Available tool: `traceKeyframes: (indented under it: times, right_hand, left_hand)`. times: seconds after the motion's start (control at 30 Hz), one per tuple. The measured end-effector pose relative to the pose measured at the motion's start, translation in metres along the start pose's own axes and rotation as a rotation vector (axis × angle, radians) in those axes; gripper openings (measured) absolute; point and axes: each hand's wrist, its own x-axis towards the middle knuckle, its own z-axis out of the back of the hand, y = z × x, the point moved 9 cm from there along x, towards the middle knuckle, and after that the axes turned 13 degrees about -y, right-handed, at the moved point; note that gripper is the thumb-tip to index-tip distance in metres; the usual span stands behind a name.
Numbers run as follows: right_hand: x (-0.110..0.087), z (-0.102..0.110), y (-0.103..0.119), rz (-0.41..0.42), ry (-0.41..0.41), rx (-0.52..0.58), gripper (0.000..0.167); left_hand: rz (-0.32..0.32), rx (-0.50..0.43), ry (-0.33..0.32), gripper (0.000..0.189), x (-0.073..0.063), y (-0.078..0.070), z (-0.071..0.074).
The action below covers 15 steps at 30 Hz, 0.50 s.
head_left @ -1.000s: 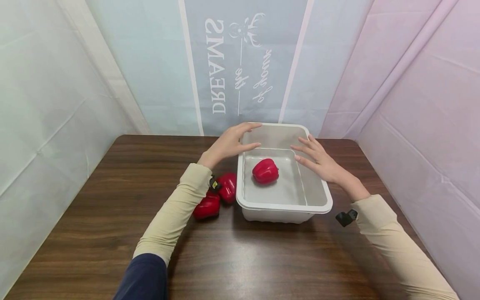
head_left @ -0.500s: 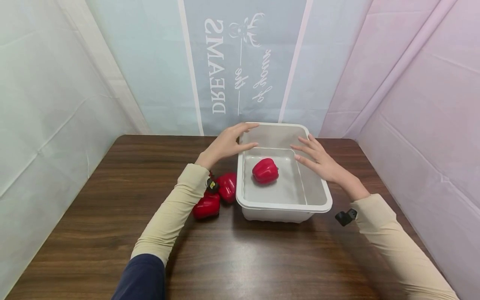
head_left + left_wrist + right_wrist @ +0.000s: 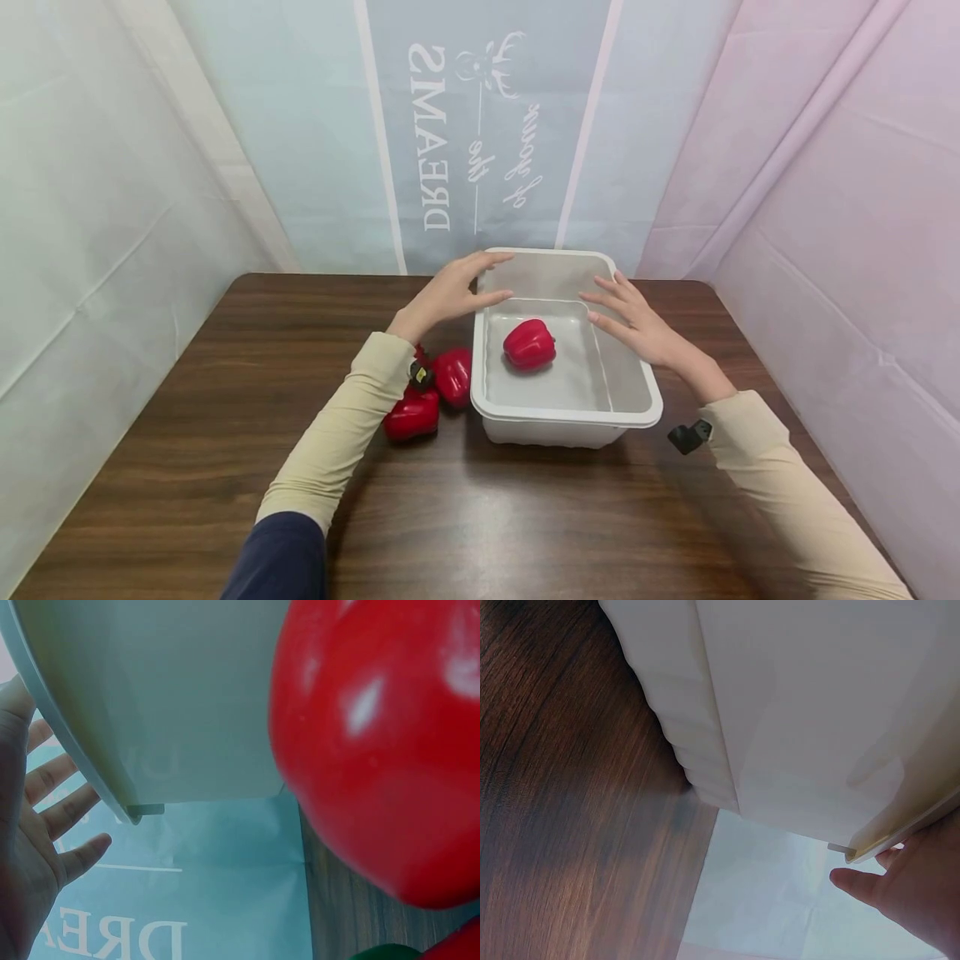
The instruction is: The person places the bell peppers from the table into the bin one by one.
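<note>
One small change shows: our left hand (image 3: 447, 292) has eased slightly outward at the left side of the grey tub (image 3: 562, 415), while our right hand (image 3: 643, 327) has hardly moved at the far right side. Inside, the red pepper (image 3: 529, 344) has stayed put, so we judge the work to be at a pause. Both hands are spread, thumbs apart from the fingers, gripping nothing; we cannot tell whether either touches the rim. That pepper lies on its side on the tub's floor, nearer the left wall, its long axis running roughly left to right and its stem end, we judge, pointing right. Outside the left wall, a second pepper (image 3: 453, 377) and a nearer pepper (image 3: 412, 417) rest on the table (image 3: 480, 525), the latter partly hidden by our left sleeve (image 3: 333, 442).
</note>
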Motion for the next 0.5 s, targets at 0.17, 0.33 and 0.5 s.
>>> traceKeyframes:
  times: [0.17,0.33,0.5]
  right_hand:
    - [-0.0005,-0.0003,0.0001,0.001,-0.001,0.0,0.044]
    - [-0.001,-0.0004,-0.0002,-0.001,0.001,0.002,0.044]
    - [-0.001,-0.0004,-0.0008,-0.002,0.002,-0.002,0.044]
  left_hand:
    - [0.0,-0.017,-0.011,0.063,-0.003,0.0011,0.002]
    - [0.009,-0.024,-0.013,0.063,-0.0057,0.0038,0.0038]
    - [0.021,-0.026,-0.016,0.065,-0.0076,0.0045,0.0056]
